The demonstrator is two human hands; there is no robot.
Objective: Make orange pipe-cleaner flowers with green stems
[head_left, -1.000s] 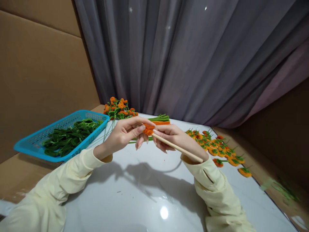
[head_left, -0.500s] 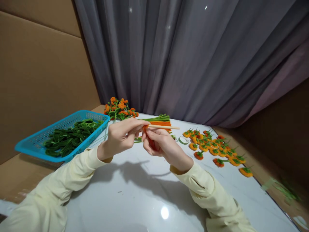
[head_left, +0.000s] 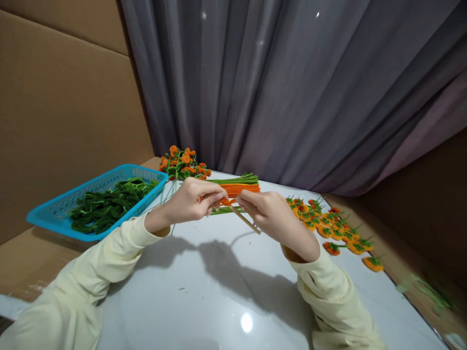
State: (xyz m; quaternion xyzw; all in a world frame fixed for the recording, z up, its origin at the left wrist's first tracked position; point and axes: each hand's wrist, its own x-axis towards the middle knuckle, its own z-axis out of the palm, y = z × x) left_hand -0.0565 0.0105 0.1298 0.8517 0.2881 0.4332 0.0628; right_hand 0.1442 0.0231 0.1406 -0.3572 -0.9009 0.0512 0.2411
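Both hands meet above the white table. My left hand is closed, its fingertips pinching an orange pipe cleaner. My right hand is closed round a thin wooden stick, whose free end points down toward me. The orange piece sits where the stick meets my left fingertips. How it lies on the stick is hidden by my fingers.
A blue basket of green leaf pieces stands at the left. Orange flower sprigs and a bundle of orange and green pipe cleaners lie behind my hands. Several small orange blossoms lie right. Cardboard walls and a grey curtain enclose the table.
My right hand has turned over, swinging the stick from pointing right to pointing down toward me. Both hands have stayed together on the orange piece.
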